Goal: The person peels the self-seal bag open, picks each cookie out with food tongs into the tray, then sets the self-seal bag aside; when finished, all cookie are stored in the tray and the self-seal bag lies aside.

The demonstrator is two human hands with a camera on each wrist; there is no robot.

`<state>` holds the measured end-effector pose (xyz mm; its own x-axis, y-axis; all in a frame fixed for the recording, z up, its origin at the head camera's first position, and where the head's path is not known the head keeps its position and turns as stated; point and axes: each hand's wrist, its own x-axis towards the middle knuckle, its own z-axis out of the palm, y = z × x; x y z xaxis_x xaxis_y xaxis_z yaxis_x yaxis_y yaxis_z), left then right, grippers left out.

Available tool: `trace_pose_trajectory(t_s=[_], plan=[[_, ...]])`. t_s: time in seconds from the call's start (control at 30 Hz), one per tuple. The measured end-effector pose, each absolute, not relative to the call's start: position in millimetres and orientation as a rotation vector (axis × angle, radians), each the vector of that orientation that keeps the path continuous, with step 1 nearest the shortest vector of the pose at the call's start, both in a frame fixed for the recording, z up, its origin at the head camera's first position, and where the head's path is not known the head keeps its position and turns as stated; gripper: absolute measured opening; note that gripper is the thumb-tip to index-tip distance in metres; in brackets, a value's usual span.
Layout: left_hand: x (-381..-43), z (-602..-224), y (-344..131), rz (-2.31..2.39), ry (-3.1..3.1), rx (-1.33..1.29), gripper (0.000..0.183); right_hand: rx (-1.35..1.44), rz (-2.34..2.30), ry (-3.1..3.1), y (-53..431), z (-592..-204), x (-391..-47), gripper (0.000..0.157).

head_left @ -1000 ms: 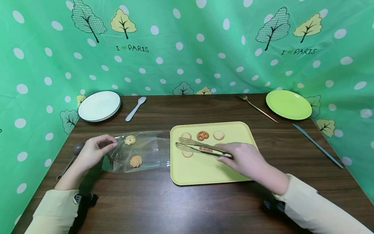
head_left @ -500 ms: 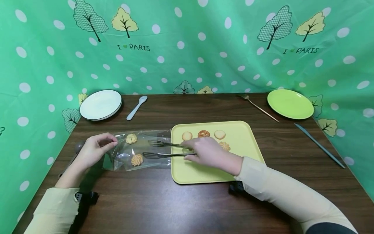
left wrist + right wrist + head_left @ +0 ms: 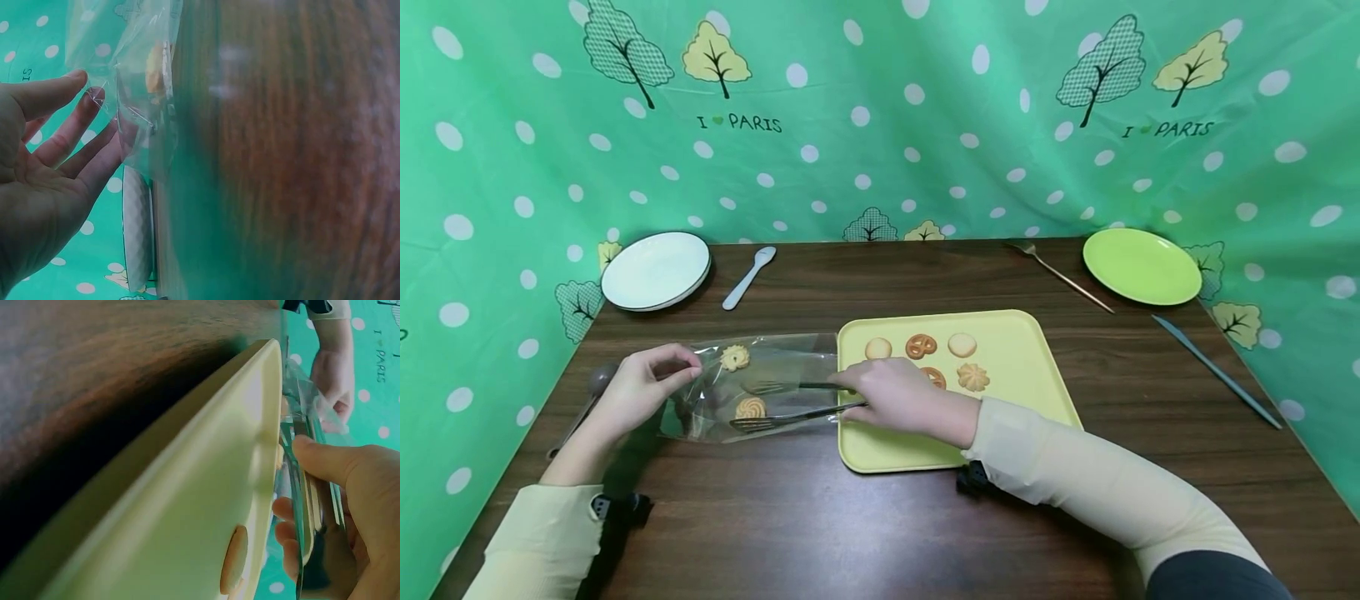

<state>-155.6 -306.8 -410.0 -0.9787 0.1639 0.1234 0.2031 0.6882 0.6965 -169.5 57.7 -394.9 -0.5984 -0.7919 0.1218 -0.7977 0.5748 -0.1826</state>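
Note:
My left hand (image 3: 643,392) pinches the left end of a clear plastic bag (image 3: 790,367) that lies flat on the table, its film between thumb and index finger in the left wrist view. A ruffled cookie (image 3: 734,357) and a swirl cookie (image 3: 750,407) show at the bag. My right hand (image 3: 895,396), over the left part of a yellow tray (image 3: 1015,429), holds metal tongs (image 3: 808,412). They reach left across the bag with spread arms, the lower tip by the swirl cookie. I cannot tell whether the tips are inside the bag.
On the tray lie round cookies (image 3: 962,345), pretzels (image 3: 921,346) and a flower-shaped cookie (image 3: 973,377). Around stand a white plate (image 3: 655,271), light spoon (image 3: 749,278), gold fork (image 3: 1067,282), green plate (image 3: 1142,267), blue knife (image 3: 1217,372) and dark spoon (image 3: 600,380).
My right hand has moved left with the tongs, from the tray's right half to its left part, and the tongs now reach over the bag. The left hand stays on the bag.

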Motion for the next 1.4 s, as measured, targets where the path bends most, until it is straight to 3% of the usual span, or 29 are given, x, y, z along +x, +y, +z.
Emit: trace_pose_trajectory(t_s=[0.63,1.4], plan=[[-157,-414,-311,-1.177,-2.861,-0.284,0.013,1.323,0.338,-2.706,71,-387,-164,0.038],[-160,-415,-312,-1.207,-2.877,-0.292,0.014,1.086,0.46,-2.656,209,-384,-116,0.043]])
